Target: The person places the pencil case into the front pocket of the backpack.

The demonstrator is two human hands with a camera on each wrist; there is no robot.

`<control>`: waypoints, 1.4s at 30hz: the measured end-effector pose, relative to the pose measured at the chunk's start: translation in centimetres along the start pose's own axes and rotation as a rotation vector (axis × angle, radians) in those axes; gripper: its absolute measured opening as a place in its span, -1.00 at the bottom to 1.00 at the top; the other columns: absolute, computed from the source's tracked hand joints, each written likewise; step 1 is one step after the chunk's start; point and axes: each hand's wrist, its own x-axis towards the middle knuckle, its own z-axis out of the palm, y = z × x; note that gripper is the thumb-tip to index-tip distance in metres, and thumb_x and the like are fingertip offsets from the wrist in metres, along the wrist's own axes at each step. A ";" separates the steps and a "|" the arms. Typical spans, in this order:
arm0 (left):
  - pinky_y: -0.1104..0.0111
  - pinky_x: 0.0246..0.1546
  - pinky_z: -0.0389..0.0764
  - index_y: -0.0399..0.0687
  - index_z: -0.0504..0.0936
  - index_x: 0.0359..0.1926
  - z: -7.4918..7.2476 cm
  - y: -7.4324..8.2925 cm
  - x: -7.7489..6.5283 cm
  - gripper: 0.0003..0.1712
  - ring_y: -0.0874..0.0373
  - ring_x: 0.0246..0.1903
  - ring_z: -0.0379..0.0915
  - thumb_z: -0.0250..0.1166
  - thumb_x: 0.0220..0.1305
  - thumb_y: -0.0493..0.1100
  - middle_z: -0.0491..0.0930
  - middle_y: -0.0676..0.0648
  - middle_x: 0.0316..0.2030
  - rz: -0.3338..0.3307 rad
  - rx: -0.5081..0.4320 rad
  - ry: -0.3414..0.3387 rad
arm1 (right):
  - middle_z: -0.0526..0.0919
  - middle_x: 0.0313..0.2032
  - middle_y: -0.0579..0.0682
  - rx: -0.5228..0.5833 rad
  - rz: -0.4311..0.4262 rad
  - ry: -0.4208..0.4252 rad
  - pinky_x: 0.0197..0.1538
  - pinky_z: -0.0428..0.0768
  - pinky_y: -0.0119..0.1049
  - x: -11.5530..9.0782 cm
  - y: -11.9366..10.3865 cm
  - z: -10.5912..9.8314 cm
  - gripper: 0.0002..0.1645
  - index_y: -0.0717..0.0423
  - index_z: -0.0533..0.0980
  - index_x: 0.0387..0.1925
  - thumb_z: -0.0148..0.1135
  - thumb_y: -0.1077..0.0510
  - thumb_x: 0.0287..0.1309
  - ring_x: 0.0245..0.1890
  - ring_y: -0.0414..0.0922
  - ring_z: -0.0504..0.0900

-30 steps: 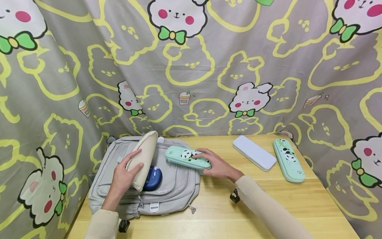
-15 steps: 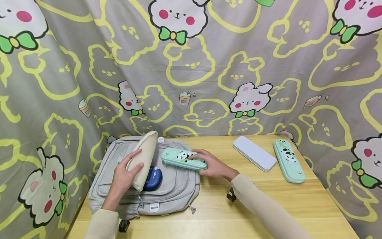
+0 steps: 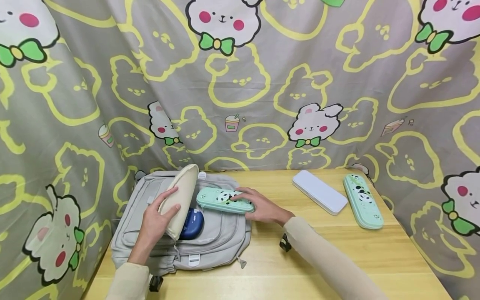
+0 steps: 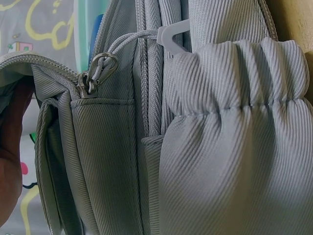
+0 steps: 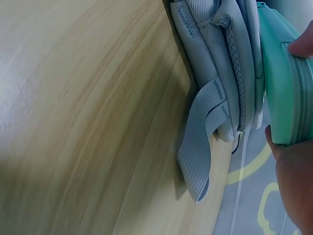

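Note:
A grey backpack [image 3: 225, 237] lies on the table's left half. My left hand [image 3: 155, 218] holds up the pale-lined flap [image 3: 185, 196] of its front pocket, thumb on the lining. A dark blue rounded case [image 3: 193, 225] sits in the pocket's opening. My right hand [image 3: 262, 207] grips the right end of a mint green panda pencil case [image 3: 221, 200] above the backpack's upper right part. The right wrist view shows thumb and fingers on opposite sides of this zipped pencil case [image 5: 281, 83]. At the left wrist view's edge, part of my left hand [image 4: 10, 156] shows beside the raised flap.
To the right on the wooden table [image 3: 285, 266] lie a pale lavender flat box [image 3: 319, 192] and a second mint panda pencil case [image 3: 363, 202]. A patterned curtain [image 3: 262, 91] rises behind the table. A strap loop [image 5: 200, 142] sticks out from the backpack.
My right hand has carried the mint pencil case leftward over the backpack, nearer the raised flap. The left hand and flap have stayed in place.

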 end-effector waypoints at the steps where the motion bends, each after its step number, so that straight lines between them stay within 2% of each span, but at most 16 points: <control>1: 0.30 0.32 0.39 0.23 0.57 0.52 0.0 0.0 0.0 -0.39 -0.10 0.58 0.26 0.43 0.52 -0.07 0.40 -0.11 0.60 0.003 0.000 0.002 | 0.20 0.70 0.03 0.002 -0.001 -0.002 0.58 0.20 0.41 0.1 0.0 0.1 -0.13 -0.32 0.54 0.48 0.32 0.15 0.06 0.72 0.12 0.06; 10: 0.16 0.36 0.39 0.23 0.57 0.52 0.0 0.1 0.1 -0.39 -0.10 0.58 0.26 0.43 0.52 -0.07 0.39 -0.12 0.61 -0.002 0.001 0.004 | 0.18 0.71 -0.01 -0.009 -0.009 -0.031 0.59 0.21 0.39 1.4 -0.1 0.5 -0.13 -0.34 0.53 0.48 0.31 0.13 0.07 0.73 0.10 0.06; 23: 0.15 0.37 0.40 0.22 0.57 0.52 0.1 0.1 0.0 -0.39 -0.10 0.60 0.24 0.43 0.52 -0.08 0.39 -0.11 0.61 0.008 -0.007 0.002 | 0.16 0.72 0.03 -0.031 -0.045 -0.053 0.61 0.17 0.38 2.4 -0.3 1.0 -0.13 -0.28 0.52 0.50 0.31 0.15 0.09 0.74 0.20 0.02; 27: 0.31 0.31 0.40 0.23 0.58 0.52 0.0 0.1 0.0 -0.39 -0.09 0.58 0.26 0.43 0.52 -0.07 0.40 -0.11 0.61 0.008 -0.002 0.004 | 0.15 0.72 0.02 -0.036 -0.045 -0.060 0.60 0.17 0.39 2.7 -0.4 1.0 -0.11 -0.29 0.50 0.52 0.31 0.15 0.09 0.74 0.21 0.01; 31: 0.37 0.25 0.41 0.24 0.58 0.52 0.0 0.0 0.0 -0.39 -0.09 0.56 0.29 0.44 0.52 -0.07 0.40 -0.11 0.60 0.005 0.003 0.006 | 0.13 0.73 0.01 -0.036 -0.040 -0.072 0.61 0.15 0.39 2.9 -0.6 1.1 -0.10 -0.30 0.49 0.53 0.32 0.16 0.09 0.74 0.20 0.00; 38: 0.08 0.37 0.41 0.23 0.57 0.52 0.0 -0.1 0.0 -0.39 -0.12 0.59 0.25 0.43 0.53 -0.08 0.39 -0.12 0.61 0.010 -0.002 -0.001 | 0.10 0.74 0.01 -0.035 -0.028 -0.084 0.62 0.14 0.38 3.1 -0.9 1.1 -0.09 -0.29 0.48 0.54 0.32 0.18 0.11 0.74 0.18 -0.01; 42: 0.17 0.34 0.42 0.23 0.57 0.52 0.0 -0.1 0.1 -0.39 -0.11 0.58 0.26 0.42 0.53 -0.08 0.39 -0.12 0.61 0.010 0.001 -0.003 | 0.10 0.74 0.03 -0.041 -0.034 -0.077 0.60 0.18 0.38 3.0 -0.9 1.0 -0.10 -0.25 0.47 0.55 0.31 0.19 0.12 0.72 0.16 0.02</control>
